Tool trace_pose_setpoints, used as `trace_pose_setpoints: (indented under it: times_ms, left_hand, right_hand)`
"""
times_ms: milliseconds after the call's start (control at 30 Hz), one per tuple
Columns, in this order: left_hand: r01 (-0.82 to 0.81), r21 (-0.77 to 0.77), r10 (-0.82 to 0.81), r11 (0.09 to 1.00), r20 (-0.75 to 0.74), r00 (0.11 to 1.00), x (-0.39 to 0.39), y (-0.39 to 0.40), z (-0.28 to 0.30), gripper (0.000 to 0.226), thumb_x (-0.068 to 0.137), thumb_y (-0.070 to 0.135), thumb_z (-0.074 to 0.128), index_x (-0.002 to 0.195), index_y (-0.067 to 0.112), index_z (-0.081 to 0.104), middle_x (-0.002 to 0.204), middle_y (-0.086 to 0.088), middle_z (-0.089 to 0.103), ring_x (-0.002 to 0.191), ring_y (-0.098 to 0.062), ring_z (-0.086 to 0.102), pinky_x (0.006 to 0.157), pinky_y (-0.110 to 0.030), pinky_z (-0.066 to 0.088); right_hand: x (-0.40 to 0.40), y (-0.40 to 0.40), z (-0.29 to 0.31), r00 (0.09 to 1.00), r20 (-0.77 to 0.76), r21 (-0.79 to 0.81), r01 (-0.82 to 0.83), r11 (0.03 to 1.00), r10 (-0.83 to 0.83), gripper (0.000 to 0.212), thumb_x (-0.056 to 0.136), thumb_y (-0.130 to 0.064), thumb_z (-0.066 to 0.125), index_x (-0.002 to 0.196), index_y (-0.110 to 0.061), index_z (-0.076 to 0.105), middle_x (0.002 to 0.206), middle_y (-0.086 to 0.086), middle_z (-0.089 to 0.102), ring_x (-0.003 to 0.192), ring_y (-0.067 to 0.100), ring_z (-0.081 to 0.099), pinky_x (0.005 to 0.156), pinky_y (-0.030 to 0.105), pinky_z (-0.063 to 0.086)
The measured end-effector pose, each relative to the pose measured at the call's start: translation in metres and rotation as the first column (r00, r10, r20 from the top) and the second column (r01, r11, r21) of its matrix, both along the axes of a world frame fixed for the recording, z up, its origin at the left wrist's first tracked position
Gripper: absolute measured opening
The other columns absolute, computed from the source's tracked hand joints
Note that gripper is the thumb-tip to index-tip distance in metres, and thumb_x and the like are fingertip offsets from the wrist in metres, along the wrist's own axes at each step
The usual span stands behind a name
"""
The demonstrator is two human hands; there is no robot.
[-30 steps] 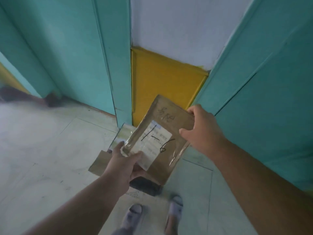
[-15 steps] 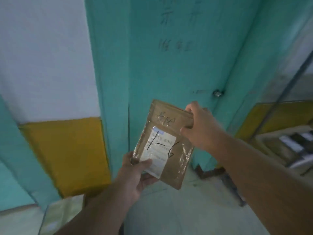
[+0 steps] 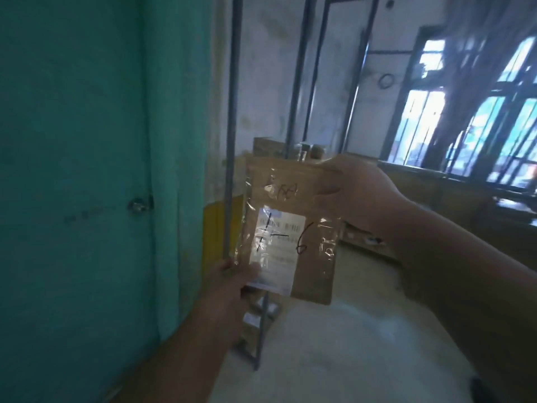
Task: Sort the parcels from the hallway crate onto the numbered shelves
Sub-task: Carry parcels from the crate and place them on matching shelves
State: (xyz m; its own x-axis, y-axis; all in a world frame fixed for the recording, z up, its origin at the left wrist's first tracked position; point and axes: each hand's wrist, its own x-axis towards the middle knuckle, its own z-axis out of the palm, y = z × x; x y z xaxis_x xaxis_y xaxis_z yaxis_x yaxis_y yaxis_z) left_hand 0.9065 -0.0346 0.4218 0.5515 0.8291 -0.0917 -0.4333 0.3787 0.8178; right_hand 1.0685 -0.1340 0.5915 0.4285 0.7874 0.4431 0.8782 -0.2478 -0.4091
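A flat brown parcel (image 3: 315, 274), wrapped in clear tape, is held upright in front of me. Its white label carries the handwritten mark "1-6". My left hand (image 3: 229, 289) pinches its lower left corner, thumb on the label. My right hand (image 3: 357, 193) grips the upper right corner. Behind the parcel rises a grey metal shelf frame (image 3: 232, 141), with several brown parcels (image 3: 267, 145) on a shelf level behind the parcel's top edge. No shelf numbers are readable.
A teal door (image 3: 87, 184) with a metal latch fills the left. Low down, the shelf frame's foot (image 3: 260, 338) stands on the pale floor. At the right, more cardboard parcels lie on a long surface (image 3: 436, 181) under barred windows (image 3: 488, 117).
My view has swung right from the teal door and yellow wall base to the shelf frame and windows. Both hands keep their hold on the parcel, which now stands more upright.
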Motion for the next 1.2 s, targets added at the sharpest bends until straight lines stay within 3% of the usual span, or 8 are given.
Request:
trace_pose_setpoints:
  times_ms: [100,300,467,700,833,933,1033,1200]
  left_hand:
    - [0.063,0.04,-0.061,0.997,-0.052,0.997,0.077,0.001,-0.007,0.03,0.078,-0.002,0.075,0.105,0.007,0.067,0.093,-0.019,0.071,0.078,-0.03,0.07,0.08,-0.048,0.055]
    - [0.308,0.018,-0.304,0.951,-0.115,0.946,0.213,0.041,-0.026,0.05,0.081,-0.006,0.073,0.125,0.015,0.06,0.11,-0.01,0.076,0.095,-0.031,0.074,0.073,-0.038,0.062]
    - [0.421,0.013,-0.415,0.907,-0.138,0.899,0.324,0.067,-0.023,0.052,0.081,-0.006,0.074,0.121,0.023,0.059,0.117,-0.01,0.073,0.105,-0.035,0.07,0.093,-0.056,0.055]
    - [0.57,0.127,-0.546,0.812,-0.183,0.818,0.475,0.059,-0.02,0.05,0.08,0.003,0.079,0.116,0.029,0.057,0.11,-0.006,0.075,0.1,-0.031,0.072,0.088,-0.049,0.059]
    - [0.583,0.119,-0.558,0.804,-0.189,0.808,0.555,0.052,-0.023,0.064,0.063,0.023,0.09,0.117,0.026,0.058,0.11,-0.012,0.074,0.095,-0.036,0.072,0.073,-0.041,0.058]
    - [0.525,0.153,-0.499,0.837,-0.178,0.848,0.612,0.06,-0.016,0.073,0.051,0.031,0.09,0.116,0.027,0.059,0.107,-0.011,0.075,0.092,-0.034,0.072,0.068,-0.036,0.056]
    - [0.436,0.194,-0.404,0.879,-0.183,0.896,0.661,0.078,-0.004,0.061,0.063,0.024,0.087,0.118,0.026,0.06,0.104,-0.006,0.076,0.09,-0.029,0.072,0.066,-0.035,0.055]
    - [0.305,0.29,-0.245,0.907,-0.228,0.943,0.723,0.124,0.012,0.05,0.079,0.02,0.083,0.122,0.03,0.059,0.1,-0.003,0.077,0.086,-0.025,0.073,0.069,-0.034,0.058]
  right_hand:
    - [0.077,-0.012,-0.007,0.998,0.006,-0.004,0.064,0.998,-0.064,0.05,0.076,-0.031,0.08,0.121,-0.026,0.061,0.106,-0.013,0.065,0.095,0.009,0.062,0.071,0.014,0.043]
    - [0.192,0.01,-0.033,0.983,0.008,0.005,0.183,0.983,-0.183,0.033,0.077,-0.037,0.075,0.106,-0.031,0.06,0.091,-0.015,0.06,0.084,0.004,0.062,0.062,0.014,0.042]
    - [0.287,0.017,-0.024,0.939,-0.118,-0.011,0.323,0.946,-0.322,0.047,0.076,-0.015,0.08,0.114,-0.028,0.055,0.101,-0.001,0.068,0.091,0.022,0.068,0.074,0.036,0.059]
    - [0.407,-0.015,-0.012,0.873,-0.084,0.014,0.483,0.875,-0.481,0.041,0.08,-0.017,0.077,0.107,-0.03,0.048,0.095,-0.003,0.058,0.08,0.012,0.058,0.054,0.02,0.04]
    - [0.48,-0.026,-0.027,0.845,-0.129,0.156,0.534,0.831,-0.519,0.05,0.078,-0.028,0.083,0.113,-0.034,0.047,0.092,-0.02,0.052,0.079,-0.003,0.053,0.049,0.007,0.04]
    - [0.54,-0.015,-0.029,0.876,-0.184,0.268,0.482,0.834,-0.447,0.054,0.076,-0.033,0.084,0.117,-0.036,0.049,0.1,-0.016,0.06,0.087,0.004,0.062,0.06,0.02,0.054]
    - [0.597,0.007,-0.018,0.898,-0.204,0.271,0.434,0.859,-0.389,0.05,0.077,-0.032,0.083,0.112,-0.036,0.048,0.097,-0.014,0.062,0.086,0.009,0.065,0.067,0.03,0.06]
    - [0.689,0.063,0.003,0.936,-0.17,0.243,0.342,0.908,-0.307,0.049,0.076,-0.037,0.083,0.113,-0.032,0.051,0.094,-0.013,0.062,0.081,0.005,0.063,0.061,0.024,0.055]
